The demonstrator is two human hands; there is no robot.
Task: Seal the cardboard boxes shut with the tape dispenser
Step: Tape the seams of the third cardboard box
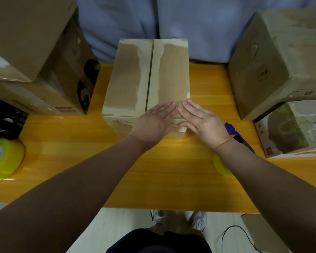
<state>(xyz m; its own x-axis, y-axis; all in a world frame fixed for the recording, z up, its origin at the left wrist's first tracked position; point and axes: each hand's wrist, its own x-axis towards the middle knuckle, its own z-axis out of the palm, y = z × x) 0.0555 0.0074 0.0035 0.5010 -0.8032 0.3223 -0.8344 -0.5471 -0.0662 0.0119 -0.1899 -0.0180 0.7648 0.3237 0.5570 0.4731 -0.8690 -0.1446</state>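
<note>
At the near end of the cardboard box (128, 79), beside its pale-edged, torn centre seam, left hand (153, 123) and right hand (202, 121) lie flat, fingers straight.

The tape dispenser (234, 133) is mostly hidden behind the right grip (202, 122) and its wrist, with only a blue and orange part showing. A yellow roll (221, 168) lies half under that forearm. Both the right grip and the left grip (153, 123) cover the near right corner of the centre box (128, 75). The picture's left edge cuts off the spare tape roll (7, 157). Print on the stacked boxes (66, 99) is too blurred to read.
</note>
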